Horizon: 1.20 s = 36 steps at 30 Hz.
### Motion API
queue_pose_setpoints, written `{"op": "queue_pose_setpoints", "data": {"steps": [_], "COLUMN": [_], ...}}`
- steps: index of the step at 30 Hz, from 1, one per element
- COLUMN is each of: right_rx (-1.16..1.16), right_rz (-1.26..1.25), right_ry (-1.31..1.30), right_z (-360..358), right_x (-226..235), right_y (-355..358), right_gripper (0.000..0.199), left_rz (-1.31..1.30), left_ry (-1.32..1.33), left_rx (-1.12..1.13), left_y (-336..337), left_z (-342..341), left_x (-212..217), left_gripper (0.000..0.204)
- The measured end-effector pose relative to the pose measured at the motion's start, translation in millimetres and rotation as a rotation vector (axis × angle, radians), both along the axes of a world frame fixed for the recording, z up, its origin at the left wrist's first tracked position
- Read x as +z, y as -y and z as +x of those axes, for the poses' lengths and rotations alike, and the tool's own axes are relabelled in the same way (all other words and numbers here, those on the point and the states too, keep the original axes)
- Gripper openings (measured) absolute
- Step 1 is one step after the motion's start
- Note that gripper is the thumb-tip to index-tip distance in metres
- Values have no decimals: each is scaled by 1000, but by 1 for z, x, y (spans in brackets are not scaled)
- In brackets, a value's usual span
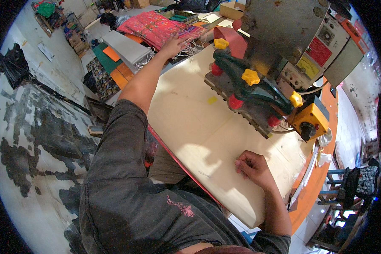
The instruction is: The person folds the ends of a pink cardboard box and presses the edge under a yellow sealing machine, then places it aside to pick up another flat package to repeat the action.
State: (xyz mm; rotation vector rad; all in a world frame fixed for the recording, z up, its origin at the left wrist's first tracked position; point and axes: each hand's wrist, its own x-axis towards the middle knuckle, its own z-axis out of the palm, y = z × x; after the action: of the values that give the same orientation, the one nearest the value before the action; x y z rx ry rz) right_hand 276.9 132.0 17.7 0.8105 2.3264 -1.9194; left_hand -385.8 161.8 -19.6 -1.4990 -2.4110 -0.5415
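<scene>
My left hand (172,46) reaches out to a stack of red patterned bags (150,27) at the far end of the work surface. Its fingers are stretched over the near edge of the stack, beside loose white cords (189,50). Over the cream-coloured board (186,114), close to me, my right hand (252,167) is curled into a loose fist with nothing seen in it. Ahead of that hand stands a press machine (254,84) with a dark green frame, yellow star knobs and red round spacers.
A yellow box with a black dial (311,122) sits at the press's right side. Left of the red bags lie a grey-white flat stack (125,48) and a green sheet (106,59). A control panel (321,46) rises at upper right. Another person (110,20) is beyond the bags.
</scene>
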Motion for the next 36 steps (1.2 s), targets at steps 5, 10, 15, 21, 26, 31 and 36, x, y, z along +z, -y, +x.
{"op": "queue_pose_setpoints", "data": {"steps": [5,10,15,21,26,31,36], "right_rx": [17,-42,17,-31,24,16,20], "right_rz": [28,27,52,22,55,68,72], "right_ry": [-13,26,12,-13,-22,-46,-37], "right_z": [1,8,-2,2,0,3,0], "right_x": [-5,-1,2,-1,1,-7,-3], "right_y": [-3,-2,1,2,1,-3,0], "right_gripper": [23,23,23,21,21,23,22], "left_rz": [359,276,90,-190,-296,-343,-441], "left_ry": [126,238,107,37,-46,29,-43], "left_rx": [101,93,90,72,18,14,45], "left_y": [4,24,125,184,221,212,213], "left_z": [-3,49,-25,-24,-20,-14,-13], "left_x": [-5,73,91,104,102,99,100], "left_gripper": [74,65,50,56,64,70,72]}}
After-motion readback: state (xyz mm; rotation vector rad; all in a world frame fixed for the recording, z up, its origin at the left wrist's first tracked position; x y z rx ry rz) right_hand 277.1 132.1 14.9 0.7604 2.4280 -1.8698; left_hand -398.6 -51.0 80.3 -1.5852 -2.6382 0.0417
